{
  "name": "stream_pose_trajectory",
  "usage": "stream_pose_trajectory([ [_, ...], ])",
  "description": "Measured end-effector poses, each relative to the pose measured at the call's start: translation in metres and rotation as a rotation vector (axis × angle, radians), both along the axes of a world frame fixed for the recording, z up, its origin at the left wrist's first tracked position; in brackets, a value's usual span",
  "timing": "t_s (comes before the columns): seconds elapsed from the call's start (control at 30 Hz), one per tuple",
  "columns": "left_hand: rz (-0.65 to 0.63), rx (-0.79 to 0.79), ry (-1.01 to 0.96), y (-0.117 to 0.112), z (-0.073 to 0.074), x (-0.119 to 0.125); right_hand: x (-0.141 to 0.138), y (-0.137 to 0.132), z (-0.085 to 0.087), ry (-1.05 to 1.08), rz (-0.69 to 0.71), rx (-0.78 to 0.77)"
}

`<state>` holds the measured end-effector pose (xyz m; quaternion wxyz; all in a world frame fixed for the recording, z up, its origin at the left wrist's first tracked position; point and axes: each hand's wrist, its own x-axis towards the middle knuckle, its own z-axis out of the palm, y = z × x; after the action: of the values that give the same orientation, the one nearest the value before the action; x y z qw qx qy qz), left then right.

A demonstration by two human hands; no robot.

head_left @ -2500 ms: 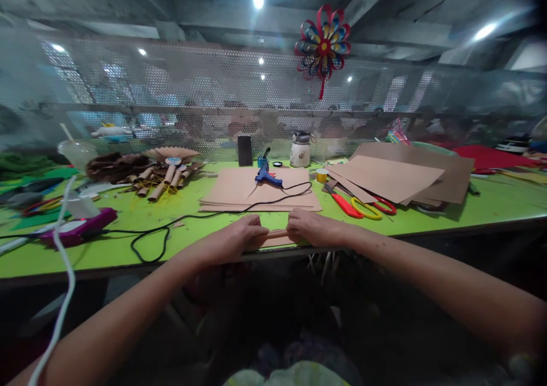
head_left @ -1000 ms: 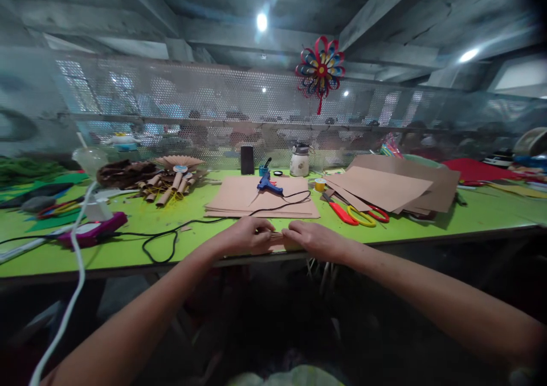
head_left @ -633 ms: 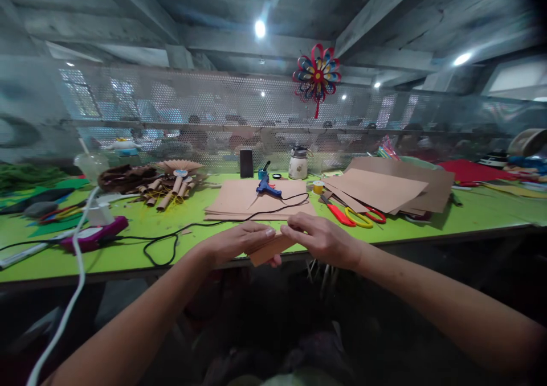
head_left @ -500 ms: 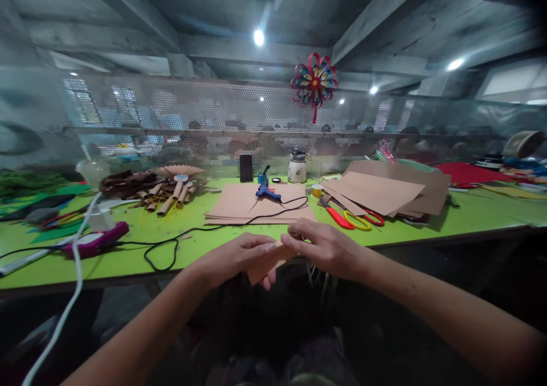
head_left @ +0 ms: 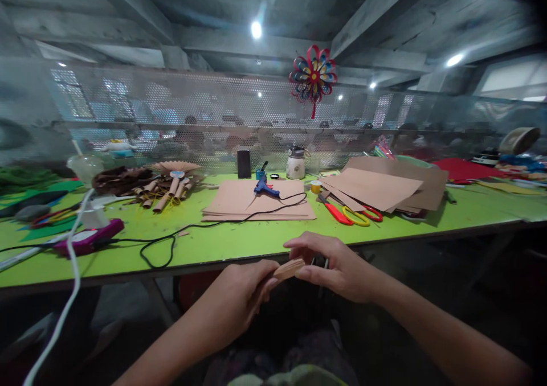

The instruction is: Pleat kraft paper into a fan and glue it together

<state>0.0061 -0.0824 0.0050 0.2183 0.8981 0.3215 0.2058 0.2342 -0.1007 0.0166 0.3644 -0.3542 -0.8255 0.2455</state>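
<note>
Both of my hands hold one folded strip of brown paper just in front of the green table's near edge. My left hand is closed round its lower end. My right hand pinches its upper end with thumb and fingers. The strip looks pleated and pressed flat, tilted up to the right. Much of it is hidden inside my left hand.
On the table lie a stack of brown sheets with a blue glue gun and black cord, scissors, more brown sheets, paper rolls, a pink device. A mesh screen backs the table.
My hands lifted the brown strip off the table's near edge and drew it toward me, below the edge. It now looks narrower, pressed together between both hands.
</note>
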Motion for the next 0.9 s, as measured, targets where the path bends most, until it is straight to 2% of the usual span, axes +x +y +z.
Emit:
stream_pose_trajectory([
  [0.07, 0.005, 0.171, 0.024, -0.003, -0.003, 0.0, -0.005, 0.001, -0.003, 0.024, -0.031, -0.031],
  [0.13, 0.005, 0.255, 0.039, -0.005, -0.008, 0.0, -0.008, 0.001, -0.005, 0.037, -0.052, -0.016],
  [0.3, -0.004, 0.331, 0.078, -0.007, -0.015, 0.0, -0.009, -0.003, -0.009, -0.037, 0.013, 0.101],
  [0.47, 0.012, 0.424, 0.115, -0.011, -0.014, 0.003, -0.009, -0.005, -0.009, -0.07, 0.011, 0.167],
  [0.57, 0.033, 0.399, 0.103, -0.012, -0.012, -0.001, -0.009, -0.006, -0.007, -0.048, 0.015, 0.161],
  [0.77, 0.063, 0.233, 0.123, -0.015, -0.007, -0.021, -0.004, -0.009, -0.004, 0.021, 0.063, 0.086],
  [0.9, 0.051, 0.239, 0.147, -0.02, -0.006, -0.029, -0.002, -0.007, -0.005, -0.03, 0.093, 0.118],
])
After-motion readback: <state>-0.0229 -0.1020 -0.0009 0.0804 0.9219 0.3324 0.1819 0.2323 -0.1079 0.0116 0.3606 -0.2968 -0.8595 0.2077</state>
